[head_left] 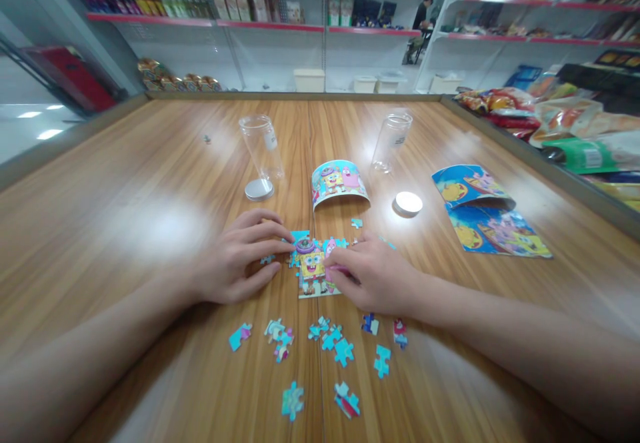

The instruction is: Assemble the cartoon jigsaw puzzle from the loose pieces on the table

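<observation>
Part-built puzzle (pixel 313 271) at the centre of the table (pixel 125 183); left hand (pixel 235 264) fingers spread wide, tips touching its left edge; right hand (pixel 374 275) fingers curled narrow at its right edge, grip on a piece cannot be told; loose pieces (pixel 325 346) just below.

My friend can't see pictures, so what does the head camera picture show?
Two bare hands work on a small, partly built cartoon jigsaw on a wooden table: the left hand touches its left edge, the right hand its right edge. Loose pieces lie nearer the camera; two clear jars with their lids off stand behind.
</observation>
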A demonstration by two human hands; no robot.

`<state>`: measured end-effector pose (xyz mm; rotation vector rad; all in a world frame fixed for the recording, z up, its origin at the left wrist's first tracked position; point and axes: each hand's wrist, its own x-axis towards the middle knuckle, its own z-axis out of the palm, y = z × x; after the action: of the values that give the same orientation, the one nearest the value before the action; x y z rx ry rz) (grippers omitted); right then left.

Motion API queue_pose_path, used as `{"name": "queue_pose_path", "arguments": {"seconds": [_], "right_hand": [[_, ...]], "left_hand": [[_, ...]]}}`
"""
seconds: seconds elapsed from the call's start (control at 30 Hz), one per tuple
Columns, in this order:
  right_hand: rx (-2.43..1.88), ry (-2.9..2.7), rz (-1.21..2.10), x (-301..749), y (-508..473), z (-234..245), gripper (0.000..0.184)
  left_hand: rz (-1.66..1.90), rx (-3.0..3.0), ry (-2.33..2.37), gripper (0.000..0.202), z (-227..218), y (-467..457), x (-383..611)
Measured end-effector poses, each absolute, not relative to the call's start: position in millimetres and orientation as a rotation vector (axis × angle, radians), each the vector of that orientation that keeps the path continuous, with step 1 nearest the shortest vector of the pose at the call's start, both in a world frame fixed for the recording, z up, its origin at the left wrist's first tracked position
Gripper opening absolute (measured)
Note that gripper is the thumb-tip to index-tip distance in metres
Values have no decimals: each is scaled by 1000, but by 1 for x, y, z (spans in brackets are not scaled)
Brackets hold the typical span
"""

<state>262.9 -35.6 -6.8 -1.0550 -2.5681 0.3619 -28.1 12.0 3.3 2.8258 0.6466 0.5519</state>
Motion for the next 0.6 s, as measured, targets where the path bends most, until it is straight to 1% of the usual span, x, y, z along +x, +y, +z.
{"name": "queue_pose_path", "arguments": {"seconds": [0.33, 0.53, 0.6], "right_hand": [[-1051, -2567, 339, 262, -36, -5, 21], [-1058, -2566, 346, 262, -36, -4, 20], [-1060, -2568, 351, 263, -36, -4, 21]], "left_hand": [[530, 2849, 671, 38, 10, 8, -24], [481, 2889, 564, 53, 8, 7, -23], [486, 2884, 533, 55, 5, 8, -24]]}}
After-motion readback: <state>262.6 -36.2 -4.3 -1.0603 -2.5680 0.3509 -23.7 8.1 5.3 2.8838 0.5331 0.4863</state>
